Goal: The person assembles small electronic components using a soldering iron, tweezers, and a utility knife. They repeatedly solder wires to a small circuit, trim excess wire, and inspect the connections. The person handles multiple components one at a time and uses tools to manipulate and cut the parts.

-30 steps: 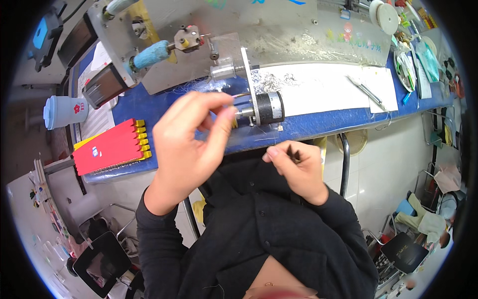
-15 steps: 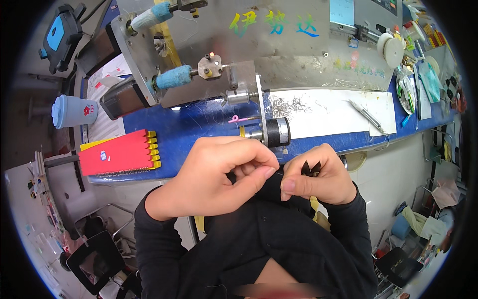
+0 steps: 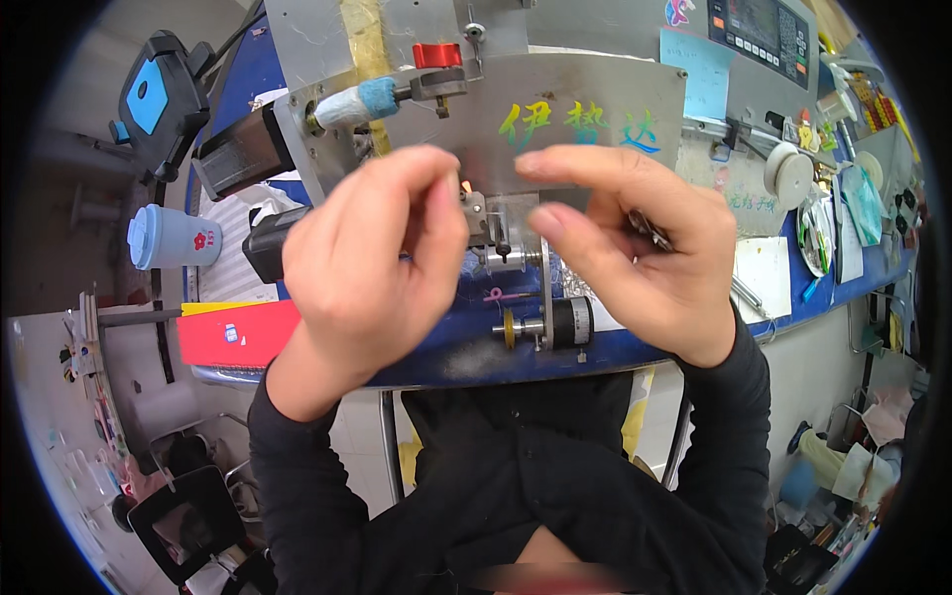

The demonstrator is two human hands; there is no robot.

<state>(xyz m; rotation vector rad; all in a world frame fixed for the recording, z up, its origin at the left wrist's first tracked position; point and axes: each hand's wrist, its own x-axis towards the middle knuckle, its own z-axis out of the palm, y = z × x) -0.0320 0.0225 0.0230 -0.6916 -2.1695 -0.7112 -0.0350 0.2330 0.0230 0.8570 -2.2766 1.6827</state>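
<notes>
Both of my hands are raised in front of the metal machine [image 3: 635, 89]. My left hand [image 3: 367, 268] is closed, thumb and forefinger pinched near the machine's small spindle head [image 3: 478, 213]; whatever lies in the pinch is too fine to make out. To its right, my right hand [image 3: 650, 248] has thumb and forefinger spread apart, with a gap between them. The other fingers of that hand curl round a small dark metal tool [image 3: 650, 230], mostly hidden in the palm. Below the hands, a black cylinder with a shaft [image 3: 572, 323] and a pink hook [image 3: 496, 295] sit on the machine's front.
A red folder-like stack [image 3: 238, 335] and a light blue lidded cup [image 3: 174, 238] are at the left. A clamp with a red lever [image 3: 438, 57] juts out above. White spools [image 3: 787, 171], a pen-like tool [image 3: 749, 297] and a control panel [image 3: 769, 35] stand right.
Both hands have moved up and away from my body, over the machine. My right thumb and forefinger have parted. The view has shifted, and the red lever now shows at the top.
</notes>
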